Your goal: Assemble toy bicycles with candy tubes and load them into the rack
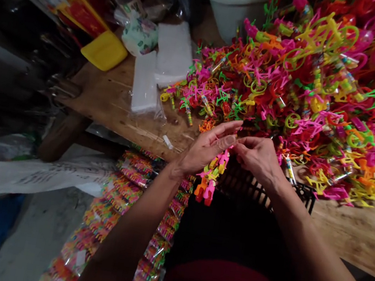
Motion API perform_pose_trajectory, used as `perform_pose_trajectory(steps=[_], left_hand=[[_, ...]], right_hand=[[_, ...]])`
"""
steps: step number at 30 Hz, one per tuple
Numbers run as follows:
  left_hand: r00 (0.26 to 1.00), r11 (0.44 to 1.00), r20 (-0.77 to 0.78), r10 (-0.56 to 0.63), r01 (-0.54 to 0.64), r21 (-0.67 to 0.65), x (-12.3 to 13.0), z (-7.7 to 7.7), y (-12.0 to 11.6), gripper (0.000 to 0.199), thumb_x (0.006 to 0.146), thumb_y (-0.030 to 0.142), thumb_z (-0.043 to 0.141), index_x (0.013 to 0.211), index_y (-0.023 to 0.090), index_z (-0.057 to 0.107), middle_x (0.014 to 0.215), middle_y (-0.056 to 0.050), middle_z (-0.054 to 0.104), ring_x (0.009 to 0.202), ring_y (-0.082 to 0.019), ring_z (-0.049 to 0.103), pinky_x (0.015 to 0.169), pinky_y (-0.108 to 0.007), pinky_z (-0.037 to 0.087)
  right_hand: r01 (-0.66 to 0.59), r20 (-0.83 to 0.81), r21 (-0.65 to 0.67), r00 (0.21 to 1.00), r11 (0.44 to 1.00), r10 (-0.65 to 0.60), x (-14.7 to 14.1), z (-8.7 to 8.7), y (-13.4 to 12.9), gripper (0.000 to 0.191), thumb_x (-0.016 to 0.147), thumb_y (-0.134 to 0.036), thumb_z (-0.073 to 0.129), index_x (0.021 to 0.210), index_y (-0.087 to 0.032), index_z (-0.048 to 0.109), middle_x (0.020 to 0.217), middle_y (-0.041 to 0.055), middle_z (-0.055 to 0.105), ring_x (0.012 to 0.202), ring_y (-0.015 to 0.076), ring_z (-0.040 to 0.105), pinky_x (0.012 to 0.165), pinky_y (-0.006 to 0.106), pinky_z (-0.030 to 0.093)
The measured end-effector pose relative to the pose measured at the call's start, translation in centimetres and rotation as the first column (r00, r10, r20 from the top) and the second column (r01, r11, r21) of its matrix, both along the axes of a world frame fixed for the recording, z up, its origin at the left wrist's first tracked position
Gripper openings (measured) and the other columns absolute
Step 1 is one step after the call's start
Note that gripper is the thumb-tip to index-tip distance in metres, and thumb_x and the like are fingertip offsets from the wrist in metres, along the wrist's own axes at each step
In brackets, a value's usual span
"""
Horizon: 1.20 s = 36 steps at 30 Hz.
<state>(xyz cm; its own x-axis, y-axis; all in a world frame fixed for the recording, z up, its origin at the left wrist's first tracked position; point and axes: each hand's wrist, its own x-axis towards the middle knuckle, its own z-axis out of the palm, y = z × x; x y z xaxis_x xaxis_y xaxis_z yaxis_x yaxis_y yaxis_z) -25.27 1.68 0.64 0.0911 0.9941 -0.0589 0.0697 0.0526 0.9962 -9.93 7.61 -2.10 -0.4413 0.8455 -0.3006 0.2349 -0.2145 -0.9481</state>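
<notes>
My left hand [210,144] is closed around the upper end of a bundle of small plastic toys [210,177] in pink, orange, yellow and red. The bundle hangs down below my palm. My right hand [257,155] meets the left at the bundle's top, with thumb and fingers pinched together; what lies between them is too small to make out. Just beyond both hands spreads a large heap of bright plastic toys [252,84], with small candy-filled tubes among them. A dark slatted basket [246,187] sits under my right wrist.
White packets of plastic bags [145,85] lie left of the heap on the wooden table [110,93]. A pale bucket [229,15] stands behind. At left are a yellow container [105,50] and a floral bundle [140,35]. Packed toy bags [106,213] are stacked below the table edge.
</notes>
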Motion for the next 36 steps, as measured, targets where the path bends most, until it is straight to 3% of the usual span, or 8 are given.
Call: perform_pose_trajectory(steps=[6, 9, 12, 15, 18, 28, 33, 36], left_hand=[[0.992, 0.993, -0.045, 0.116, -0.117, -0.011, 0.6, -0.8, 0.8, 0.039, 0.085, 0.047, 0.077, 0.108, 0.016, 0.076, 0.108, -0.009, 0.077, 0.097, -0.019, 0.073, 0.092, -0.034, 0.058], [0.990, 0.990, -0.018, 0.137, -0.138, -0.014, 0.7, -0.9, 0.7, 0.035, 0.083, 0.046, 0.078, 0.099, 0.015, 0.076, 0.099, -0.008, 0.077, 0.087, -0.016, 0.072, 0.084, -0.030, 0.058], [0.990, 0.991, 0.026, 0.135, -0.136, 0.003, 1.3, -1.2, 0.8, 0.033, 0.082, 0.045, 0.078, 0.093, 0.014, 0.075, 0.093, -0.007, 0.076, 0.082, -0.014, 0.070, 0.080, -0.029, 0.059], [0.992, 0.991, 0.015, 0.127, -0.128, 0.033, 1.9, -1.6, 1.2, 0.032, 0.083, 0.045, 0.077, 0.090, 0.014, 0.073, 0.092, -0.006, 0.075, 0.077, -0.013, 0.069, 0.074, -0.026, 0.059], [0.992, 0.991, -0.052, 0.114, -0.110, 0.073, 2.2, -1.7, 1.4, 0.033, 0.085, 0.047, 0.075, 0.088, 0.014, 0.073, 0.093, -0.006, 0.075, 0.073, -0.011, 0.066, 0.068, -0.023, 0.055], [0.993, 0.991, -0.037, 0.113, -0.110, 0.076, 2.3, -1.0, 1.6, 0.033, 0.083, 0.046, 0.076, 0.077, 0.014, 0.070, 0.095, -0.008, 0.075, 0.076, -0.013, 0.067, 0.071, -0.026, 0.055], [0.990, 0.988, 0.020, 0.137, -0.138, 0.067, 2.5, -1.5, 2.1, 0.032, 0.080, 0.045, 0.079, 0.081, 0.014, 0.070, 0.095, -0.007, 0.075, 0.070, -0.010, 0.066, 0.070, -0.025, 0.055], [0.992, 0.990, 0.021, 0.124, -0.125, 0.060, 2.6, -1.5, 2.0, 0.036, 0.079, 0.047, 0.081, 0.087, 0.014, 0.071, 0.092, -0.006, 0.075, 0.071, -0.011, 0.067, 0.070, -0.026, 0.056]], right_hand=[[-0.029, 0.191, 0.329, 0.981, 0.944, -0.036, 1.1, 1.9, -1.2, 0.032, 0.092, -0.032, 0.056, 0.069, -0.014, 0.070, 0.057, 0.0006, 0.058, 0.053, 0.0099, 0.048, 0.056, 0.025, 0.035], [-0.063, 0.320, 0.665, 0.924, 0.744, -0.208, 4.7, 2.9, -3.5, 0.029, 0.096, -0.029, 0.053, 0.079, -0.016, 0.073, 0.073, 0.0049, 0.068, 0.064, 0.0129, 0.056, 0.065, 0.027, 0.040], [-0.132, 0.508, 0.768, 0.720, 0.626, -0.472, 8.7, 2.4, -4.8, 0.031, 0.099, -0.038, 0.053, 0.086, -0.018, 0.073, 0.083, 0.0065, 0.068, 0.068, 0.0150, 0.056, 0.063, 0.028, 0.034], [-0.291, 0.693, 0.693, 0.523, 0.660, -0.497, 10.5, 1.0, -4.6, 0.027, 0.096, -0.039, 0.057, 0.090, -0.018, 0.074, 0.092, 0.0084, 0.069, 0.068, 0.0155, 0.051, 0.058, 0.030, 0.024], [-0.355, 0.768, 0.617, 0.463, 0.702, -0.441, 10.7, 0.2, -3.9, 0.026, 0.095, -0.033, 0.057, 0.082, -0.016, 0.072, 0.089, 0.0091, 0.068, 0.065, 0.0149, 0.048, 0.057, 0.031, 0.021], [-0.235, 0.661, 0.519, 0.720, 0.821, -0.212, 16.7, 3.8, -2.8, 0.029, 0.086, -0.049, 0.065, 0.084, -0.023, 0.079, 0.067, 0.0045, 0.069, 0.054, 0.0166, 0.053, 0.055, 0.031, 0.034], [-0.230, 0.602, 0.332, 0.799, 0.915, -0.017, 15.8, 2.7, -4.8, 0.028, 0.086, -0.048, 0.067, 0.088, -0.023, 0.080, 0.073, 0.0044, 0.073, 0.061, 0.0181, 0.062, 0.057, 0.029, 0.040], [-0.275, 0.652, 0.364, 0.757, 0.890, -0.032, 14.3, 1.7, -6.0, 0.017, 0.083, -0.036, 0.069, 0.086, -0.022, 0.078, 0.075, 0.0047, 0.073, 0.062, 0.0175, 0.061, 0.059, 0.029, 0.040]])
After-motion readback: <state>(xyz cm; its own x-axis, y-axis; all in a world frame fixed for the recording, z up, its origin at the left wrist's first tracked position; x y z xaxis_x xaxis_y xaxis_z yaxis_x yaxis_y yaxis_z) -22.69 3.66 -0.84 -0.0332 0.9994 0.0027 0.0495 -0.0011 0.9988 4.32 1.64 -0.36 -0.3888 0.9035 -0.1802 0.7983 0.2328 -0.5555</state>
